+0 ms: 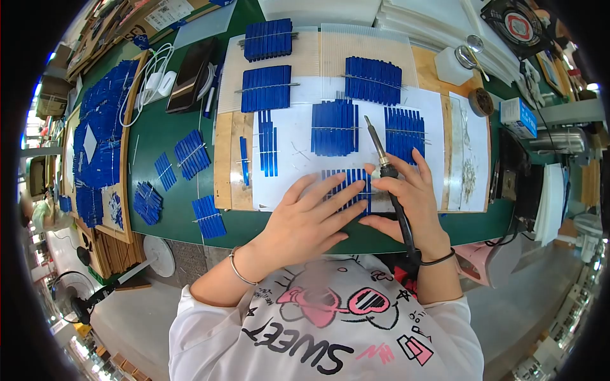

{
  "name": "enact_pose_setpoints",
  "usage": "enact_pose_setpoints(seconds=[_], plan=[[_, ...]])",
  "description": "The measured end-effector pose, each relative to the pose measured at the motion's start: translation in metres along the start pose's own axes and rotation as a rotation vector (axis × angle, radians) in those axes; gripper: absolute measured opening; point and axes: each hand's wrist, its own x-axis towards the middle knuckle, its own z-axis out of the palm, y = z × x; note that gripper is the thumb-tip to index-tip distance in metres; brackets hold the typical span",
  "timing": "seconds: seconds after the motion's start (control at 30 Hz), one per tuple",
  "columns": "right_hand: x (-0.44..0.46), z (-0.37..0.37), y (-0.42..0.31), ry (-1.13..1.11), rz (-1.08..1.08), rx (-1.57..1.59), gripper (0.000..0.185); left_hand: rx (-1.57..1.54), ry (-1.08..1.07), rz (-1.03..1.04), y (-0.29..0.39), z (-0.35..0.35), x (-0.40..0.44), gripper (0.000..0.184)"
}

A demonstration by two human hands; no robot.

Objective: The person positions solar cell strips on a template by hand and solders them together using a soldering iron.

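Fingers spread, my left hand (311, 219) lies over a row of narrow blue strips (337, 181) near the front of the white paper, hiding part of it. A soldering iron (395, 206) with a black handle is held in my right hand (413, 203), its metal tip pointing up and away. Just beyond my hands, a bundle of blue strips (335, 129) and another bundle (405, 127) lie on the paper, with thin wires across them. Left of these is a sparser group of strips (267, 143).
A wooden-edged board (223, 184) bears the paper. More blue bundles (192, 154) lie on the green table to the left, beside a tray of blue strips (129, 190). A white bottle (452, 65), a round brown tin (481, 101) and a fan (515, 22) stand back right.
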Motion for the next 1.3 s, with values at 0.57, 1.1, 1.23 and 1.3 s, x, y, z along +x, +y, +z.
enact_pose_setpoints(seconds=[0.57, 1.1, 1.23, 1.3], plan=[[0.0003, 0.0019, 0.0012, 0.002, -0.001, 0.003, 0.053, -0.011, -0.043, -0.015, -0.001, 0.0011, 0.0012, 0.065], [-0.0003, 0.0023, 0.0025, -0.021, -0.018, -0.067, 0.056, 0.01, -0.064, -0.018, -0.001, 0.0019, 0.0001, 0.06], [-0.0005, 0.0032, 0.0028, -0.013, -0.02, -0.06, 0.057, 0.011, -0.058, -0.015, -0.0013, 0.0029, -0.0002, 0.06], [0.0001, 0.0025, 0.0018, -0.016, -0.02, -0.053, 0.057, 0.006, -0.062, -0.016, -0.0015, 0.0027, -0.0002, 0.06]])
